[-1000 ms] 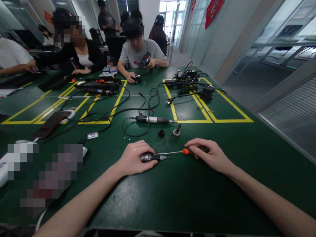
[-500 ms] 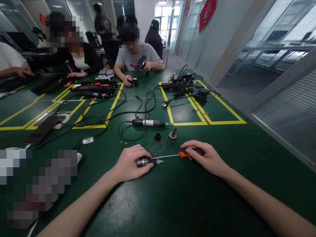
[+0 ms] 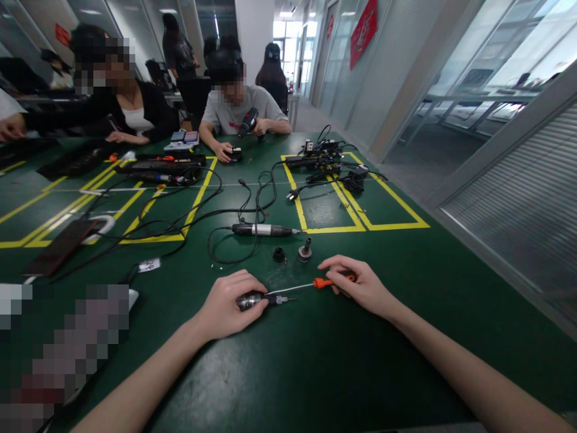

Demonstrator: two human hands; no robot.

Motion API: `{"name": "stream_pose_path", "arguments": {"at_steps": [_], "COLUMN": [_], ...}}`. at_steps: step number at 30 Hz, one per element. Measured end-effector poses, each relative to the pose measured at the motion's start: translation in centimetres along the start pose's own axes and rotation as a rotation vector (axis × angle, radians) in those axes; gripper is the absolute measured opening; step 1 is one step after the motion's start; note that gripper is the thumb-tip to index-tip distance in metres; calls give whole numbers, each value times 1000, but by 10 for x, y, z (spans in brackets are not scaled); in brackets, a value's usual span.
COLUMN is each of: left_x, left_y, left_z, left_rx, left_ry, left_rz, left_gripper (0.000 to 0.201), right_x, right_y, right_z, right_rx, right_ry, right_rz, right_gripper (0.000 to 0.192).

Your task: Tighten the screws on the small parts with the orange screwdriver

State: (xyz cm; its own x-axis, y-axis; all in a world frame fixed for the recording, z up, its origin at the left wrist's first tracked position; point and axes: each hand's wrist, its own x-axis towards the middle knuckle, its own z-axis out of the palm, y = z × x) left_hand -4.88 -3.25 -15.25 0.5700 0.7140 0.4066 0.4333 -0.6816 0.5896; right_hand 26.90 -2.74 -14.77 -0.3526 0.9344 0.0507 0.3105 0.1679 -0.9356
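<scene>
My left hand (image 3: 232, 302) is closed around a cylindrical metal-and-black tool part (image 3: 247, 301), pressing it down on the green table. Its slim metal tip points right, past my thumb. My right hand (image 3: 356, 281) grips a screwdriver (image 3: 321, 282) by its orange and dark handle, partly covered by the fingers. The screwdriver's thin shaft runs left to the tool part near my left fingertips; whether its tip fits into anything is hidden. Just beyond the hands stand a small black cap-like piece (image 3: 279, 255) and a round metal part with an upright stem (image 3: 305, 250).
A corded pen-shaped power tool (image 3: 267, 230) lies further back. Tangled cables and adapters (image 3: 324, 159) sit inside yellow tape lines. On the left are a phone (image 3: 61, 245) and a blurred-out object. Across the table a person holds a power drill (image 3: 248, 122).
The view has swung slightly right, so everything appears further left. Both hands keep their holds; the screwdriver's handle looks turned a little, with more orange showing.
</scene>
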Motion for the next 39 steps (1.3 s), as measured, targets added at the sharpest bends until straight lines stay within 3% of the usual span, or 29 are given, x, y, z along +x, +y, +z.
{"name": "stream_pose_path", "arguments": {"at_steps": [5, 11, 18, 24, 31, 39], "left_x": [1, 2, 2, 2, 0, -2], "left_y": [0, 2, 0, 0, -3, -5], "left_z": [-2, -2, 0, -1, -2, -2], "left_rx": [4, -5, -28, -35, -38, -42], "left_ry": [8, 18, 44, 33, -22, -33], "left_rz": [1, 3, 23, 17, 7, -23], "left_gripper": [12, 14, 17, 13, 15, 19], "right_x": [2, 2, 4, 4, 2, -3], "right_y": [-2, 3, 2, 5, -1, -6], "right_z": [-1, -2, -4, 0, -1, 4], "right_rx": [-4, 9, -3, 78, -3, 14], "right_ry": [21, -69, 18, -69, 14, -20], "right_rz": [-39, 67, -85, 64, -106, -3], "right_gripper": [39, 53, 36, 51, 35, 39]}}
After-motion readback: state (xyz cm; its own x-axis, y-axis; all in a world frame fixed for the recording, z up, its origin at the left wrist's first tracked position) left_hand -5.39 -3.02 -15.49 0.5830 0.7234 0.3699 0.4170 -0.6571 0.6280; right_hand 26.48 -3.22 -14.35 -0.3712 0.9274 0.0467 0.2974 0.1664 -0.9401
